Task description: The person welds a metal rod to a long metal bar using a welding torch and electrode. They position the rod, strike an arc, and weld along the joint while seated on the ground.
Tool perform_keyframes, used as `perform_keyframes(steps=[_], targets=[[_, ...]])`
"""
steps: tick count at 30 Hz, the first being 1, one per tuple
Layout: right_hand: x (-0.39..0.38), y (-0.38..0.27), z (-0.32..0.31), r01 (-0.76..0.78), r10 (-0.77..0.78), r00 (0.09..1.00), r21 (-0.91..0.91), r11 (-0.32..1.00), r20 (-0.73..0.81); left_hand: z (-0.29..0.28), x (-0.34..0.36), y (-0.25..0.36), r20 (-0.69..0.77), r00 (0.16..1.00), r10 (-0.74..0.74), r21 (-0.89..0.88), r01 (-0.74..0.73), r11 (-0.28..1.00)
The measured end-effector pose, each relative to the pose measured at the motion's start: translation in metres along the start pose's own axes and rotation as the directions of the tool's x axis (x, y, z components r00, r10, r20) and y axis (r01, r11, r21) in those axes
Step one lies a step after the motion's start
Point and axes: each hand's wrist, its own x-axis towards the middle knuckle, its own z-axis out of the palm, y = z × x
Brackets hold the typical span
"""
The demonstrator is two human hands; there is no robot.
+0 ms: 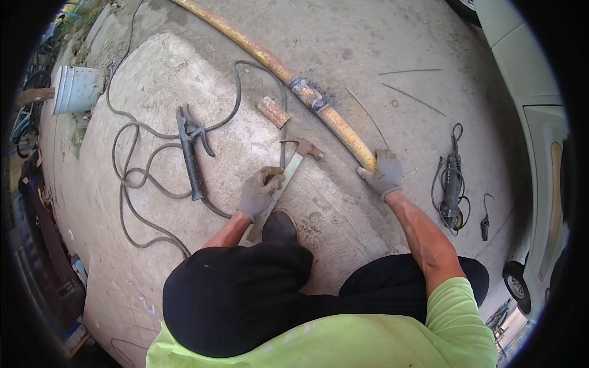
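Observation:
My right hand (386,175), in a grey work glove, is closed around the near end of a long, rusty yellow pipe (348,133). Dark, scorched-looking bands circle the pipe at a joint (308,94) farther up. My left hand (257,195), gloved too, has its fingers curled together beside a claw hammer (305,148). The hammer's pale handle (283,193) runs along the hand and past the wrist; whether the fingers hold anything is hidden. Left of the pipe lies a short rusty pipe piece (273,112). An electrode holder (191,153) lies farther left on the concrete.
Black cable (132,178) loops around the electrode holder. Thin rods (412,99) lie right of the pipe, near an angle grinder (452,191) with its cord and a small hooked black tool (485,222). A white bucket (76,90) stands far left. A vehicle (546,159) lines the right side.

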Motion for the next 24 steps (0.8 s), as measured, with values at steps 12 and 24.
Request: perform_keyframes(steps=[12, 24], targets=[[0.005, 0.008, 0.007, 0.124, -0.125, 0.992, 0.075, 0.989, -0.004, -0.001, 0.002, -0.003, -0.021, 1.0, -0.012, 0.005, 0.012, 1.0], [0.013, 0.019, 0.007, 0.126, -0.133, 0.99, 0.12, 0.985, 0.049, 0.001, 0.006, -0.006, -0.032, 0.999, 0.007, -0.025, -0.008, 1.0]])
